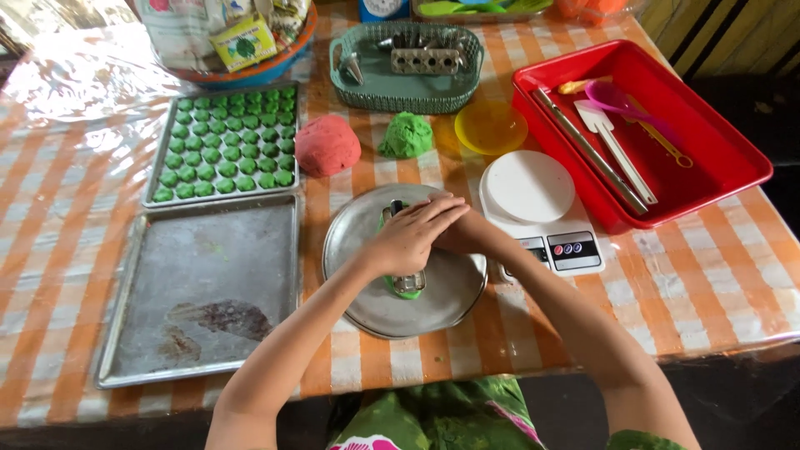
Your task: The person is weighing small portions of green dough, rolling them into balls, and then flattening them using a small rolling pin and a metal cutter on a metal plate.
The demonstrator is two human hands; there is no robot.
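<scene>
My left hand [410,237] lies on top of my right hand [460,236], both pressing down on a metal mould [407,283] with green dough under it. The mould sits on a round metal plate [375,304] at the table's front middle. Only the mould's two ends and a bit of green dough show past my fingers. A lump of green dough [406,136] and a lump of red dough [327,145] rest on the tablecloth just beyond the plate.
A bare baking tray [200,287] lies left of the plate; behind it a tray [227,143] filled with several green dough pieces. A white kitchen scale [537,208], a yellow lid [490,126], a red tray of utensils [642,125] and a green basket [406,67] stand right and behind.
</scene>
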